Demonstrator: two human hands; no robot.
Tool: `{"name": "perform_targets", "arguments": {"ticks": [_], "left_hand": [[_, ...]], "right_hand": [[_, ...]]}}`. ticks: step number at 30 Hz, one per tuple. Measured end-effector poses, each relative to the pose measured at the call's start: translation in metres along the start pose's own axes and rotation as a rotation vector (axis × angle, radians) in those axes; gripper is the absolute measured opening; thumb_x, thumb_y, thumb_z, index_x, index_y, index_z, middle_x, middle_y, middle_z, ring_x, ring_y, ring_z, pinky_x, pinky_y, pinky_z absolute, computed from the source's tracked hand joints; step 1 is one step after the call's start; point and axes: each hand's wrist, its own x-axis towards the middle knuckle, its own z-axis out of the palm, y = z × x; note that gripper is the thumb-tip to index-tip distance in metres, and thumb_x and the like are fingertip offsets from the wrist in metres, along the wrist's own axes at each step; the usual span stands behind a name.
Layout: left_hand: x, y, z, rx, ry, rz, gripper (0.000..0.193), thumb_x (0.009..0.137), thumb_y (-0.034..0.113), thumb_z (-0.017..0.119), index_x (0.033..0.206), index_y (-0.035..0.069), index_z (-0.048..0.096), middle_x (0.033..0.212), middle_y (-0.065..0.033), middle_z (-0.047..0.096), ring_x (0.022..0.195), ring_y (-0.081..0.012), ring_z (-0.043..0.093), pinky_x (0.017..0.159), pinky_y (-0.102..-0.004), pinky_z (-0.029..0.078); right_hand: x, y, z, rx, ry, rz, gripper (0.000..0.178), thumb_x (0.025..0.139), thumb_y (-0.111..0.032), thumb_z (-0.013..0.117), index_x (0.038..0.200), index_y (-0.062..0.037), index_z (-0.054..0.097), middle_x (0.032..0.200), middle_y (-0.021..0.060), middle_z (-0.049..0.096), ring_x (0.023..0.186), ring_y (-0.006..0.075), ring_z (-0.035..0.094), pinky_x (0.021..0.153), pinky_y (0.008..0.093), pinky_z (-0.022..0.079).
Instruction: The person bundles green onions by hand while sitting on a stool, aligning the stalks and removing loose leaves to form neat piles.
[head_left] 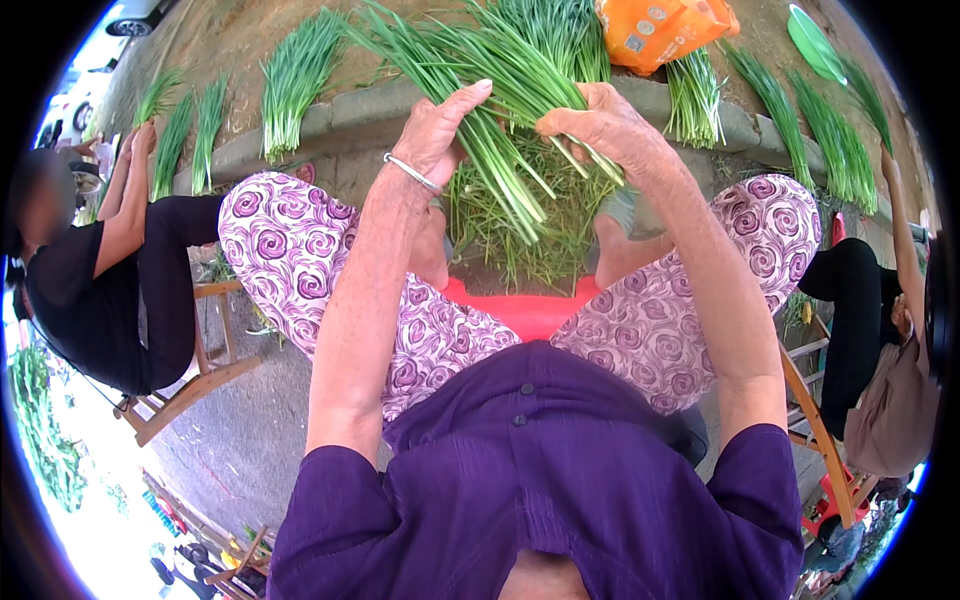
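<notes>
My left hand (440,135) is closed around a bunch of green chives (510,185), its thumb pointing up and right. The pale stem ends of that bunch hang down to the right, while the leaves spread up and left. A second bunch of chives (515,75) sits in my right hand (612,128), pinched between thumb and curled fingers, with whitish stem ends poking out below. The two bunches are side by side and overlap at the leaves. Beneath both hands, between my feet, lies a heap of loose grassy trimmings (500,245).
Along the stone curb (375,110) lie several chive bundles (298,80). An orange plastic bag (665,30) rests on chives ahead, a green basin (816,45) far right. Red plastic (530,312) shows between my legs. People holding chives sit on both sides, near wooden chairs (190,385).
</notes>
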Motion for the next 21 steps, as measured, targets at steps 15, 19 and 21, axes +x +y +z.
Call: {"name": "perform_targets", "arguments": {"ticks": [15, 19, 21], "left_hand": [[0.0, -0.008, 0.006, -0.078, 0.079, 0.111, 0.022, 0.084, 0.011, 0.066, 0.102, 0.0, 0.06, 0.097, -0.009, 0.065, 0.083, -0.0174, 0.065, 0.073, -0.031, 0.056], [-0.002, -0.005, 0.011, -0.084, 0.062, 0.125, 0.024, 0.085, 0.013, 0.066, 0.104, 0.002, 0.06, 0.097, -0.0073, 0.065, 0.082, -0.0161, 0.064, 0.071, -0.0299, 0.056], [-0.003, -0.003, 0.011, -0.058, 0.044, 0.108, 0.025, 0.085, 0.015, 0.066, 0.105, 0.003, 0.059, 0.096, -0.0063, 0.064, 0.081, -0.0156, 0.063, 0.071, -0.0298, 0.055]], "right_hand": [[-0.005, -0.005, 0.016, -0.027, -0.088, -0.005, 0.027, 0.068, -0.023, 0.074, 0.081, -0.0012, 0.064, 0.058, 0.0013, 0.055, 0.051, 0.0085, 0.051, 0.047, 0.0252, 0.04], [-0.004, -0.004, 0.013, 0.025, -0.071, -0.005, 0.022, 0.069, -0.02, 0.069, 0.079, -0.0013, 0.063, 0.057, 0.0009, 0.055, 0.049, 0.0081, 0.049, 0.045, 0.0247, 0.037], [-0.004, -0.008, 0.009, 0.043, -0.048, -0.026, 0.02, 0.069, -0.019, 0.068, 0.078, -0.0012, 0.063, 0.057, 0.0007, 0.055, 0.048, 0.0079, 0.048, 0.044, 0.0246, 0.036]]}}
